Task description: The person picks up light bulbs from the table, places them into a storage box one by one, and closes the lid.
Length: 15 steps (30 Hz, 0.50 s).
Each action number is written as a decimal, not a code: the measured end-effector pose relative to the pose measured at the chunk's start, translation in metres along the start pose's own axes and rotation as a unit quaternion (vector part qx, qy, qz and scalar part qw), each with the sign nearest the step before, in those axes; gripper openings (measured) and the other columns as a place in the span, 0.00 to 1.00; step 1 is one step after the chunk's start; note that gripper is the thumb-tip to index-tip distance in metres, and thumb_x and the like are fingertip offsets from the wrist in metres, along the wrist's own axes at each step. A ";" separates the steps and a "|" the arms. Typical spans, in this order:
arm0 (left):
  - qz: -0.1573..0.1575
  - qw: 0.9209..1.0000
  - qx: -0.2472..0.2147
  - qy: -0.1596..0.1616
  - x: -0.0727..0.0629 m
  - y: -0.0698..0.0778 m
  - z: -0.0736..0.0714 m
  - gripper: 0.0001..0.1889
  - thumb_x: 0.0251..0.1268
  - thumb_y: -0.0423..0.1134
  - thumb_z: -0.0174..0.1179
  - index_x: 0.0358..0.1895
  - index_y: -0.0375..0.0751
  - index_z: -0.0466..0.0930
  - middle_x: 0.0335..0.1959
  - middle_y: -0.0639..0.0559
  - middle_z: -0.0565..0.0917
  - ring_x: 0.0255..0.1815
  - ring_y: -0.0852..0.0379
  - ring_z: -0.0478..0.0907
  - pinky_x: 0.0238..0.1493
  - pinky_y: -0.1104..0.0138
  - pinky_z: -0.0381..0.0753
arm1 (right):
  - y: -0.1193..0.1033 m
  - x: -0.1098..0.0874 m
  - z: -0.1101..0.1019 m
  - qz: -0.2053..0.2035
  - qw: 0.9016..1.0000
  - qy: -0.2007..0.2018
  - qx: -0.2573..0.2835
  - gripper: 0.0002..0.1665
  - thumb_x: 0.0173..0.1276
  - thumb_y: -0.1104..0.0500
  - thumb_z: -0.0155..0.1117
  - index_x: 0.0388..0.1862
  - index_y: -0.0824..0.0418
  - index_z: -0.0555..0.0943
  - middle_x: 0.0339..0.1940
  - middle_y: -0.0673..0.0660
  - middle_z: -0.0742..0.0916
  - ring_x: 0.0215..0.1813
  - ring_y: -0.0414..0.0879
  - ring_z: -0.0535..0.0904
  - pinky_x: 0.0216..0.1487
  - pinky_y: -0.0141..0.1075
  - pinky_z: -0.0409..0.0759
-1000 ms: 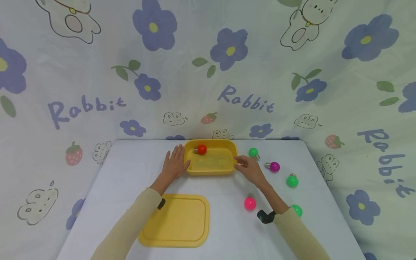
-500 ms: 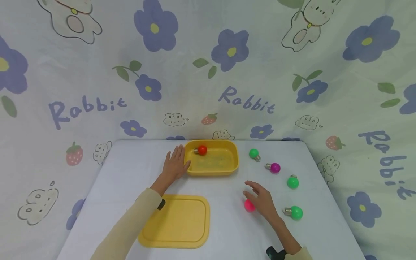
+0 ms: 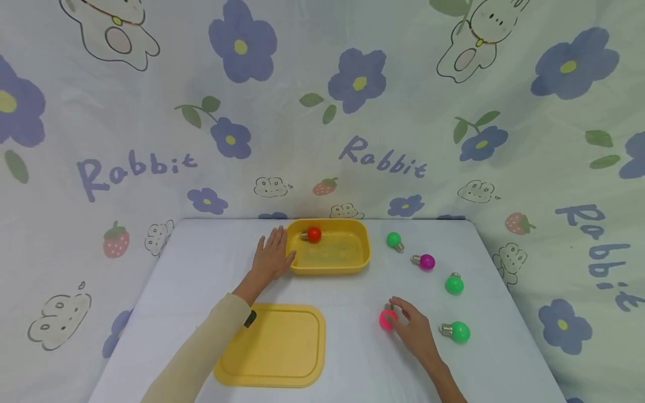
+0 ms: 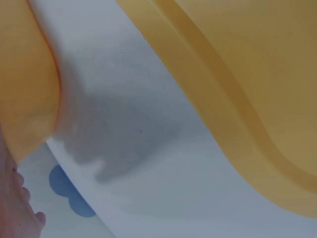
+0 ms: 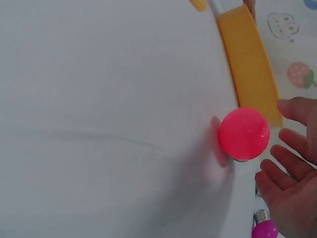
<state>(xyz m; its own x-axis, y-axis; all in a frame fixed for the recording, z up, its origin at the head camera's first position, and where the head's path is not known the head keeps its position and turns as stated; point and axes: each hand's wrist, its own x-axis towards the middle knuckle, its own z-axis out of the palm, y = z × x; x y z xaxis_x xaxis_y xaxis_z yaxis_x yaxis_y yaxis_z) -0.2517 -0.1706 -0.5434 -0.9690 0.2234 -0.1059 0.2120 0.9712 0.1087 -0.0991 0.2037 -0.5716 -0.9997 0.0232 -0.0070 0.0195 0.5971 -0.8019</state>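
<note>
In the head view my left hand (image 3: 272, 258) lies with straight fingers against the left wall of a yellow plastic box (image 3: 327, 270). Inside that box, at the back left, is a red light bulb (image 3: 314, 234). My right hand (image 3: 415, 330) is over a pink light bulb (image 3: 387, 320) on the table, its thumb overlapping the bulb in the head view. Seen from the right wrist, the fingers are spread and loosely bent beside the pink bulb (image 5: 244, 134), without closing round it. Only part of my left hand (image 4: 20, 213) shows in the left wrist view.
A flat yellow lid (image 3: 274, 344) lies at the front left, partly under my left sleeve (image 3: 201, 347). Right of the box are a purple bulb (image 3: 427, 262) and green bulbs (image 3: 394, 239), (image 3: 454, 285), (image 3: 461, 332). A patterned cloth (image 3: 302, 134) hangs behind the white table (image 3: 347, 358).
My right hand has left the box's right side and come down and toward me to the pink bulb. The left hand has stayed against the box.
</note>
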 end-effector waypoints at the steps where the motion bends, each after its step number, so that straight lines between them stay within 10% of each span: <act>1: 0.000 1.000 0.001 0.001 0.000 0.000 0.000 0.40 0.80 0.56 0.39 0.79 0.30 0.41 0.81 0.37 0.44 0.80 0.42 0.39 0.76 0.44 0.40 | 0.001 -0.001 0.000 0.006 1.000 -0.001 -0.001 0.28 0.64 0.63 0.73 0.63 0.62 0.79 0.64 0.59 0.81 0.70 0.56 0.72 0.64 0.47 0.73; 15: -0.005 1.000 -0.005 -0.003 0.001 0.001 0.001 0.40 0.80 0.56 0.40 0.79 0.30 0.40 0.81 0.37 0.42 0.81 0.42 0.38 0.76 0.44 0.39 | 0.013 -0.013 0.010 0.015 0.999 0.020 -0.042 0.32 0.60 0.64 0.75 0.65 0.60 0.79 0.65 0.61 0.80 0.69 0.58 0.72 0.61 0.47 0.75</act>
<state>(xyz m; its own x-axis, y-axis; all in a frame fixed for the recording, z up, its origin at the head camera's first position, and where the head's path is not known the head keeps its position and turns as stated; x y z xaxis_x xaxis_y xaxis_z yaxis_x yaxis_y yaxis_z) -0.2527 -0.1695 -0.5440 -0.9702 0.2144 -0.1133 0.2011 0.9724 0.1181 -0.0858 0.2035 -0.5882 -0.9973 0.0732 -0.0051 0.0523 0.6601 -0.7493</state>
